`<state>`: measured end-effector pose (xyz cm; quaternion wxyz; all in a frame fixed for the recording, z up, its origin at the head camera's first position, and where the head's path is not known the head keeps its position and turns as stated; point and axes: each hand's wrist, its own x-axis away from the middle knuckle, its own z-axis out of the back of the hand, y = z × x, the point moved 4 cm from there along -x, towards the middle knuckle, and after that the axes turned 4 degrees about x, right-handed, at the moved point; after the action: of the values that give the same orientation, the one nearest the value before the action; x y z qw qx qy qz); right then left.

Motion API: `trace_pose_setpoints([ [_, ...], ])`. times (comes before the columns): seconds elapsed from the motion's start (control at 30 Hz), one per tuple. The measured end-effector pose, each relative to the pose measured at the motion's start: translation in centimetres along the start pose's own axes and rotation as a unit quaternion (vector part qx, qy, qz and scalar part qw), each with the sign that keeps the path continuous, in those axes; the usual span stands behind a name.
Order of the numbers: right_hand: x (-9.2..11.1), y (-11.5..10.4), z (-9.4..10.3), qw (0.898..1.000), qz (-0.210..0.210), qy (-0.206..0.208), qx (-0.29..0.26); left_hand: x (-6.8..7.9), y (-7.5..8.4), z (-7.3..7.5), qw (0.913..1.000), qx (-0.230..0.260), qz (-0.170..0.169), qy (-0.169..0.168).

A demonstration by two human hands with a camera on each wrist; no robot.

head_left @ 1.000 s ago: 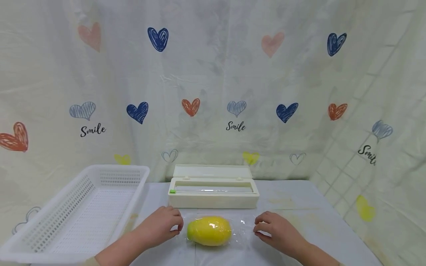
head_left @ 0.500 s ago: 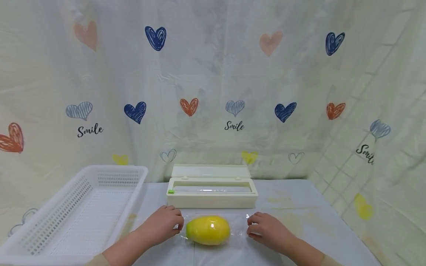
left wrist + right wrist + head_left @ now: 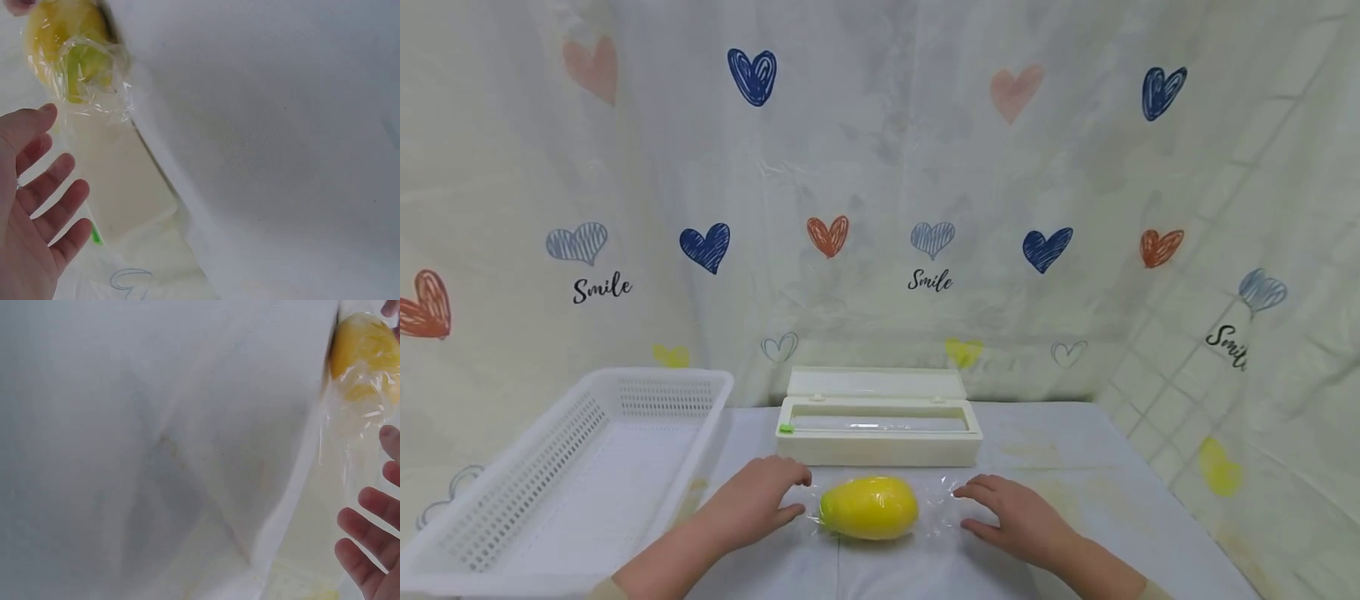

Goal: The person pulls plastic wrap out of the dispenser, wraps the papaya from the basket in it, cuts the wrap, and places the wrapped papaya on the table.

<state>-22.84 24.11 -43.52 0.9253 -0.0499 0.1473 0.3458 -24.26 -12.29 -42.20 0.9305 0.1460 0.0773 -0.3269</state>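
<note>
A yellow fruit with a green end, shaped like a papaya (image 3: 872,508), lies on the table wrapped in clear cling film (image 3: 936,504). Loose, crinkled film sticks out at both its ends. On its left is my left hand (image 3: 756,502), thumb and fingers apart and holding nothing, near the green end. My right hand (image 3: 1015,518) is at the other side, fingers spread beside the loose film. In the left wrist view the fruit (image 3: 65,37) shows beyond the thumb, and the palm is bare. The right wrist view has separated fingers (image 3: 378,503) below the wrapped fruit (image 3: 362,347).
Behind the fruit stands a white cling film dispenser (image 3: 880,452) with its lid (image 3: 877,383) raised and a green slider (image 3: 786,428) at its left end. A white slotted basket (image 3: 700,454) stands at the left. A heart-print curtain (image 3: 865,167) hangs behind the table (image 3: 1037,454).
Both hands have spread their fingers, which were closer together beside the film before. The right hand came a little toward the fruit. The fruit stays in about the same place.
</note>
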Motion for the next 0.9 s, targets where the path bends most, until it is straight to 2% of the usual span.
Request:
trace_pose_setpoints([
  [0.13, 0.4, 0.2, 0.7, 0.999, -0.001, 0.049, -0.009, 0.4, 0.0, 0.4, 0.9997, 0.009, 0.021, 0.004],
  [0.2, 0.5, 0.4, 1.0, 0.998, -0.006, 0.056, -0.028, 0.6, -0.1, 0.5, 0.9991, 0.014, 0.04, 0.008],
  [0.3, 0.3, 0.6, 1.4, 0.997, -0.025, 0.039, -0.065, 1.3, -0.2, 0.7, 0.9975, 0.02, 0.063, 0.026],
  [0.43, -0.1, 0.6, 1.8, 0.993, -0.047, 0.005, -0.109, 2.0, 0.2, 0.7, 0.9956, 0.033, 0.071, 0.052],
  [0.63, -1.5, -0.4, 2.0, 0.988, -0.077, -0.022, -0.134, 1.5, 0.5, 0.3, 0.9918, 0.07, 0.076, 0.075],
  [0.77, -3.0, -1.8, 1.5, 0.991, -0.085, -0.035, -0.101, 0.2, 0.2, -0.5, 0.9924, 0.088, 0.068, 0.054],
  [0.9, -4.6, -3.5, 0.9, 0.995, -0.06, -0.049, -0.07, -1.2, 0.2, -1.5, 0.996, 0.083, 0.033, 0.004],
])
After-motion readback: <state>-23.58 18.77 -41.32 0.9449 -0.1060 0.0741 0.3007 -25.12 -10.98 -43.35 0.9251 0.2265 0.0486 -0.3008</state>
